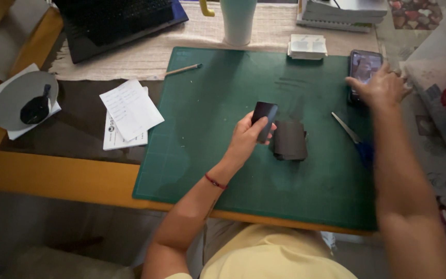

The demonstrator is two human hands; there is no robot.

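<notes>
The left hand [244, 138] holds a small dark card [263, 120] upright above the green cutting mat [207, 155], its grip closed round the card's lower half with the thumb across the front. Just to the right of that card, a stack of similar dark cards [288, 140] lies flat on the mat. The right hand [383, 88] rests at the mat's far right corner, fingers spread wide over a smartphone [363, 70] with its screen lit, touching it rather than clasping it. By the look of it, the work in hand is going through the dark cards one at a time while the phone is consulted. The next move, I would judge, calls for the card to go back squarely on the stack without scattering it.

Scissors [354, 138] with blue handles lie on the mat right of the stack. A pencil [182, 69] lies at the mat's far left edge. Left of the mat on the table [52, 173], a grey bowl [16, 101] holds a dark spoon-like utensil; whether anything else is in it I cannot tell. A pale tumbler [238, 20] stands beyond the mat; its contents are out of sight.
</notes>
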